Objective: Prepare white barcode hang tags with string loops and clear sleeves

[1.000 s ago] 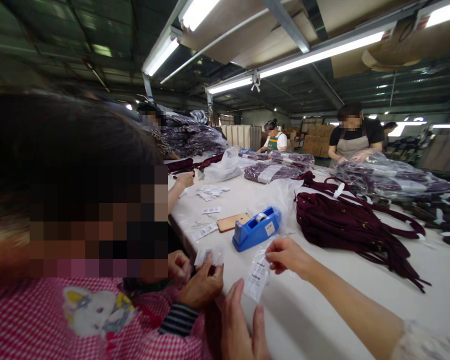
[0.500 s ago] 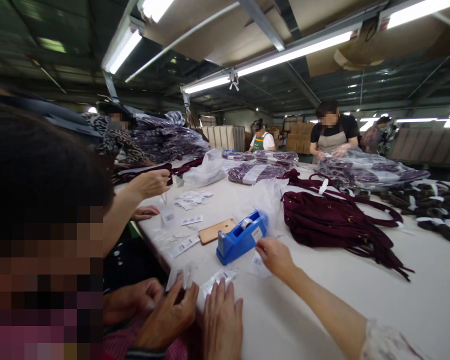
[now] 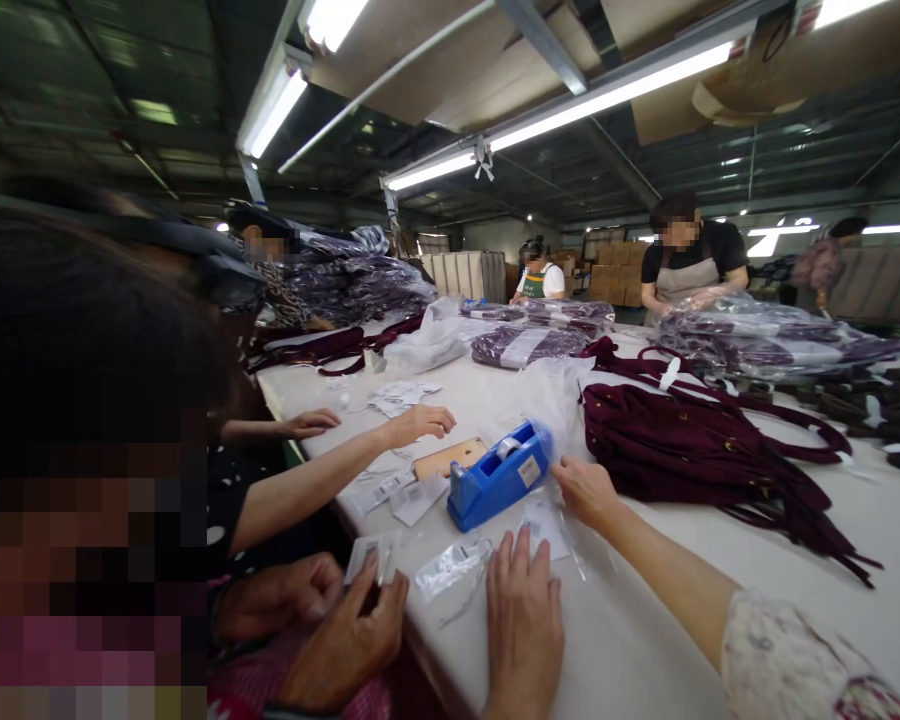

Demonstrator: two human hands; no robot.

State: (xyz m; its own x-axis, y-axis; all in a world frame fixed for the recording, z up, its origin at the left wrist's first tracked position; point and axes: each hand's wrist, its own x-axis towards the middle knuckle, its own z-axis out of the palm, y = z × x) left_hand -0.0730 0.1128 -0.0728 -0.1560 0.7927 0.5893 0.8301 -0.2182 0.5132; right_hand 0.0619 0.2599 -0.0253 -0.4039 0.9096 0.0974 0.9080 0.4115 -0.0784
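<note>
My left hand (image 3: 523, 615) lies flat on the table with its fingers stretched out, the tips on a white printed tag (image 3: 551, 532). Beyond it, my right hand (image 3: 585, 490) pinches the edge of a clear plastic bag (image 3: 576, 560), whose thin outline runs down toward the left fingers. Just left of the right fingers stands a blue tape dispenser (image 3: 487, 490). A clear packet with a printed label (image 3: 452, 568) rests left of my left hand. A gold phone (image 3: 448, 458) lies behind the dispenser.
A co-worker's hands (image 3: 367, 620) hold a small tag at the table edge. Another person's hand (image 3: 420, 425) reaches over the phone. A maroon garment with straps (image 3: 690, 440) lies at right; bagged garments (image 3: 529, 343) and a white plastic bag (image 3: 431, 335) lie farther back.
My left hand has moved right, off the labelled packet and onto the tag. My right hand still pinches beside the dispenser. Another person's arm has reached toward the phone.
</note>
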